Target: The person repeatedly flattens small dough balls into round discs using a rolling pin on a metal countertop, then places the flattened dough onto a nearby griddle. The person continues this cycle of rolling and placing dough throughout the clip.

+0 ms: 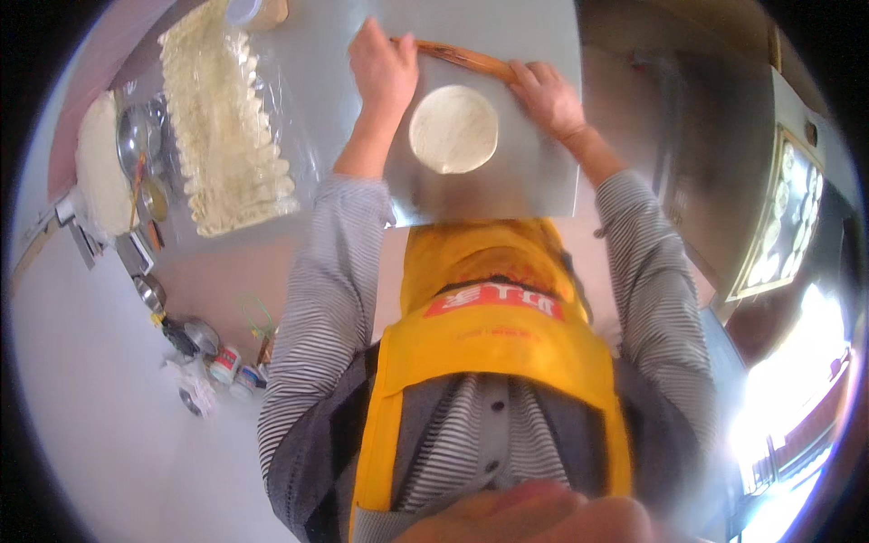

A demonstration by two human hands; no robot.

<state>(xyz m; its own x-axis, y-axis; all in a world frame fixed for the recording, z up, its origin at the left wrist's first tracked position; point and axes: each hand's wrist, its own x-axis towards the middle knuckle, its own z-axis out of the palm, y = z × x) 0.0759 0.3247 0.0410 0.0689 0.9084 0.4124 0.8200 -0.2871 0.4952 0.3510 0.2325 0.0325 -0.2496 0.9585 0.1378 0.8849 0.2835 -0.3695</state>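
Observation:
A wooden rolling pin [468, 58] spans the space between my two hands, slightly tilted in the picture. My left hand [385, 71] grips its left end, and my right hand [548, 98] is closed around the right end. Just on the near side of the pin lies a flat round of dough [453, 129]. It rests on the grey metal worktop [536, 193], close to the front edge. The pin appears beyond the round, not over it; whether it touches the worktop I cannot tell.
Left of my hands, a long row of dough pieces [220, 129] sits under clear plastic film. A tub [261, 13] stands beyond it. Farther left are a large dough mass [102, 166] and a metal bowl [134, 139]. On the right, a framed tray [781, 210] holds several pale rounds.

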